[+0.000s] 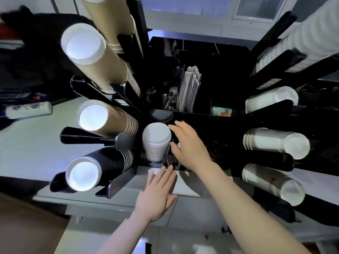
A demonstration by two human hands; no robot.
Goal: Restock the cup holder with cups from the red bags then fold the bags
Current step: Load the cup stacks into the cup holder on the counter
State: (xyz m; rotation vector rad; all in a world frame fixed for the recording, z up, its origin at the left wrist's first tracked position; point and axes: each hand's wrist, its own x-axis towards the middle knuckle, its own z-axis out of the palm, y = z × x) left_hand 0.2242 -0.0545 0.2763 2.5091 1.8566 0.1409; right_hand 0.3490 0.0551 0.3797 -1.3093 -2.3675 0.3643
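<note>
A black cup holder (126,142) fills the view, seen from above. On its left stand brown cup stacks (102,61) and a black ribbed stack (99,167). White cup stacks (275,143) lean out on the right. A white stack of lids (156,142) stands in the middle slot. My right hand (189,143) reaches over the slot just right of the lids, fingers relaxed, holding nothing I can see. My left hand (157,193) hovers flat and open below the holder's front edge. No red bags are in view.
The holder stands on a pale counter (33,143). Behind the lids, black compartments hold paper sleeves (189,88), wrapped items and a small box (222,111). A white printed tube (27,110) lies at the left. Dark fabric is piled at the far left.
</note>
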